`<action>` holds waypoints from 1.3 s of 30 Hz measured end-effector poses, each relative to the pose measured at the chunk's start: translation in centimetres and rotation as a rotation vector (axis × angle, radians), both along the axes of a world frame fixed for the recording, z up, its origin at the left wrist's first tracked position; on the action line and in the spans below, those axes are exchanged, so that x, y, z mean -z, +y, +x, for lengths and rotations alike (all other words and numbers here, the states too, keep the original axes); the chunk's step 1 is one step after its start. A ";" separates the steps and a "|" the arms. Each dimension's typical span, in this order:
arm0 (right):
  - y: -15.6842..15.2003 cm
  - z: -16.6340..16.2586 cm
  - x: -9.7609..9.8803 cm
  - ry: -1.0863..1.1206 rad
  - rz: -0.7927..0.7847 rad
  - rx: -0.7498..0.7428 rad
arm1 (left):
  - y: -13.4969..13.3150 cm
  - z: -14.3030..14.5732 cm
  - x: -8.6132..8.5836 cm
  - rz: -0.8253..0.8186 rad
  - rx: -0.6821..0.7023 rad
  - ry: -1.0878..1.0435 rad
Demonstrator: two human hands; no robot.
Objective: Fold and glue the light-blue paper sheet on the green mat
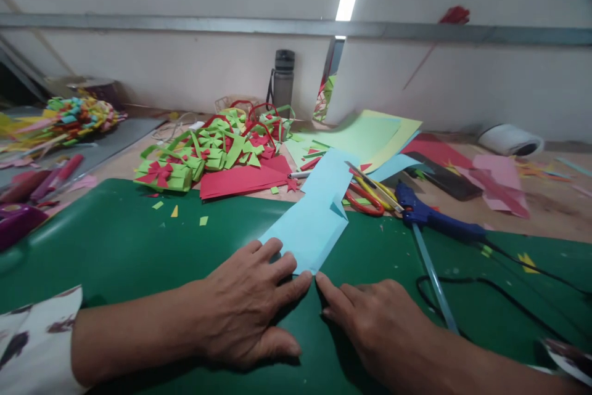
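Observation:
A light blue paper strip (311, 232) lies on the green mat, with a fold along its right side and a small raised flap near the top right. My left hand (252, 302) rests on its lower left part, fingers spread and lying flat, the thumb out on the mat. At the bottom corner of the paper, my right hand (370, 315) presses with a stretched index finger while its other fingers curl under. The two index fingertips are close together there. Another light blue piece (329, 167) lies just beyond, meeting the strip's far end.
Green paper gift boxes (173, 174) with red bows stand back left, beside red paper (245, 178). Orange-handled scissors (365, 201), a blue glue gun (439, 222) with its cord, and a phone (444, 176) lie right. A grey bottle (283, 87) stands by the wall.

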State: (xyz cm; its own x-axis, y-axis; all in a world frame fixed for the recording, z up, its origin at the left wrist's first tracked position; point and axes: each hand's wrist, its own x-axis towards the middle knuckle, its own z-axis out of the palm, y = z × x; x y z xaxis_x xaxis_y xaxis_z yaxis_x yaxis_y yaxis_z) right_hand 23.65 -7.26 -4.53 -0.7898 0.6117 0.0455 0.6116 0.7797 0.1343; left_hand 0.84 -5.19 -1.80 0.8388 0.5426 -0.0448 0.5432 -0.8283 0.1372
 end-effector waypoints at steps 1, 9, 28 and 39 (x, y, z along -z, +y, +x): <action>0.0 0.0 0.1 0.011 -0.003 0.016 | 0.0 0.0 -0.1 0.009 0.000 -0.003; 0.0 -0.1 -0.3 -0.089 -0.027 0.010 | -0.1 -0.1 -0.1 0.043 -0.008 -0.072; 0.4 0.5 0.6 -0.175 0.030 -0.016 | -0.9 -5.0 1.4 0.202 -0.051 -0.235; 0.3 0.5 0.6 -0.090 0.093 -0.053 | -1.0 -2.0 1.2 0.296 0.058 -0.396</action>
State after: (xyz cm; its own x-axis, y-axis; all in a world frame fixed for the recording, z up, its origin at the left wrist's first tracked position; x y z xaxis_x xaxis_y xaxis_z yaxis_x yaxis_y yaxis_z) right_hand 24.14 -7.00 -5.09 -0.8245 0.5652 0.0277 0.5519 0.7924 0.2599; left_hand -1.20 -6.19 -3.03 0.7898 0.4356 0.4318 0.4484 -0.8904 0.0782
